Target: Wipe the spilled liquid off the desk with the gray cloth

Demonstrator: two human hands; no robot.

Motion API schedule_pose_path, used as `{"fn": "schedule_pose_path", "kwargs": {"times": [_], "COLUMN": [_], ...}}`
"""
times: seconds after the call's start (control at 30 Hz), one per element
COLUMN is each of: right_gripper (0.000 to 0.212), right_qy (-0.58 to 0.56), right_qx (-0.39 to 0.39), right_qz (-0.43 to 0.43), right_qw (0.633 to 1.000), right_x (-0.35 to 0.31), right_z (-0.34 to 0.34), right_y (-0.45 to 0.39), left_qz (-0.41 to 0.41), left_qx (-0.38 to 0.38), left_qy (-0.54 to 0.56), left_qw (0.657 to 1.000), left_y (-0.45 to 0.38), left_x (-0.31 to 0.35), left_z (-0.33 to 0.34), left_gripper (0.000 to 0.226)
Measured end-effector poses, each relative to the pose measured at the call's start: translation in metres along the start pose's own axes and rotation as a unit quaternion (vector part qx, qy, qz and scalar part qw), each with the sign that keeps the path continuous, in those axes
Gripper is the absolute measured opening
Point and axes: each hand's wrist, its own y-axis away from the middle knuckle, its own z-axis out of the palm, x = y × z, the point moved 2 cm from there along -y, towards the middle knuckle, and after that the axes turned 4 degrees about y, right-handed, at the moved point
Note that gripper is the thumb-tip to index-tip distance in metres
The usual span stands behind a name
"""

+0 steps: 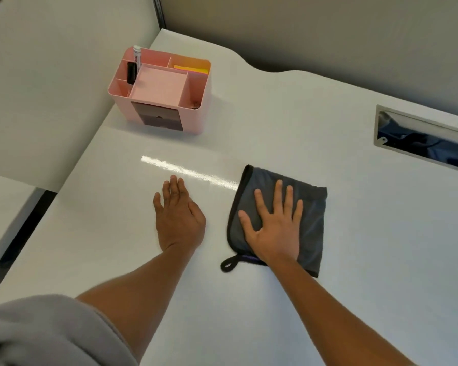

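**Flat palm on the gray cloth, mid-desk**

The gray cloth [312,220], folded to a rough square with black edging and a black hanging loop [229,264] at its near left corner, lies flat on the white desk [302,114], right of centre. The right hand [274,228] presses down on it with the palm flat and all fingers spread; nothing is gripped or pinched, the cloth is simply pinned under the hand. Just left of the cloth's far corner a bright glossy streak [188,170] runs across the desk surface; whether it is liquid or only reflected light cannot be told.

The left hand [177,217] rests palm-down on the bare desk beside the cloth, fingers extended and close together, holding nothing. A gray sleeve [45,331] shows at the lower left.

Farther back on the left stands a pink desk organizer [191,101] with several compartments: a white marker [137,52] with print too small to read, a black object [131,72], and yellow sticky notes [191,69]. A metal-framed cable slot [421,137] is set into the desk at right.
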Motion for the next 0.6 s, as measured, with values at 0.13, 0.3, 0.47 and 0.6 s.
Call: {"fn": "schedule_pose_path", "kwargs": {"times": [0.13,0.3,0.47,0.6], "right_gripper": [0.068,0.065,0.066,0.066], "right_qy": [-0.020,-0.038,-0.045,-0.043], "right_qx": [0.013,0.019,0.010,-0.004], "right_qz": [-0.063,-0.115,-0.092,-0.047], "right_qw": [0.998,0.993,0.995,0.998], "right_x": [-0.030,-0.029,-0.007,0.004], "right_z": [0.010,0.016,0.014,0.011], "right_y": [0.046,0.092,0.110,0.106], "left_qz": [0.004,0.009,0.017,0.018], "left_qx": [0.013,0.015,0.017,0.018], "left_qy": [0.012,0.009,0.015,0.029], "left_qw": [1.000,1.000,1.000,0.999], "left_y": [0.001,0.001,0.002,0.003], "left_x": [0.001,0.000,-0.003,-0.004], "left_z": [-0.002,-0.002,0.000,0.000], "left_gripper": [0.056,0.055,0.054,0.053]}}
